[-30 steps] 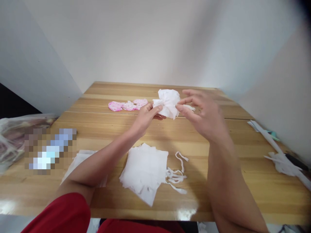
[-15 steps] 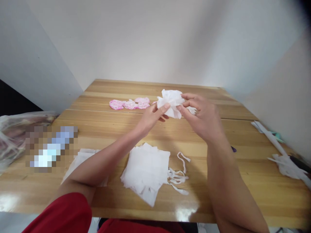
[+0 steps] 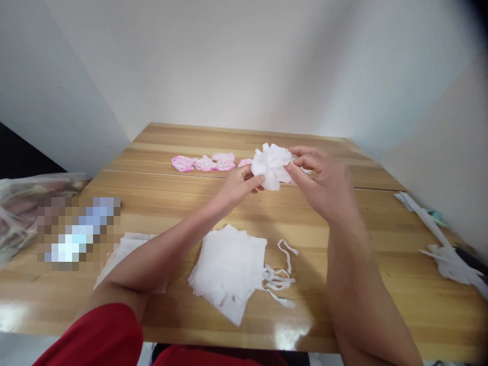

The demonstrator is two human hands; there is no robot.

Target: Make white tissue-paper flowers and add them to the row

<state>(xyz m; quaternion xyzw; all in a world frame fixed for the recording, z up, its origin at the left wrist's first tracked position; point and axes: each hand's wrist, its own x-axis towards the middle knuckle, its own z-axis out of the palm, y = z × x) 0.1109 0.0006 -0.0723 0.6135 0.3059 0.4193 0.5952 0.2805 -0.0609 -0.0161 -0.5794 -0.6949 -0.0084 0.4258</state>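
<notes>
Held up above the far part of the table is a white tissue paper flower [image 3: 271, 165] with ruffled, spread layers. My left hand [image 3: 241, 185] pinches its lower left edge between thumb and fingers. On the other side, my right hand [image 3: 322, 178] grips the right edge with thumb and fingertips. Below my hands lies a stack of white tissue sheets [image 3: 231, 267], with several thin white strips [image 3: 280, 278] at its right side. Behind my left hand, pink and white paper flowers [image 3: 206, 162] rest in a row; part of the row is hidden by my hands.
More white sheets [image 3: 127, 249] lie partly under my left forearm. A blurred-out object [image 3: 80, 234] and a clear plastic bag [image 3: 41, 203] are at the left. White paper strips and crumpled pieces [image 3: 450, 264] sit at the table's right edge. Walls stand behind the wooden table [image 3: 183, 203].
The white flower has turned in my hands and its petals look more ruffled and spread. My left thumb has moved from its middle to its lower edge. My right hand has shifted slightly right.
</notes>
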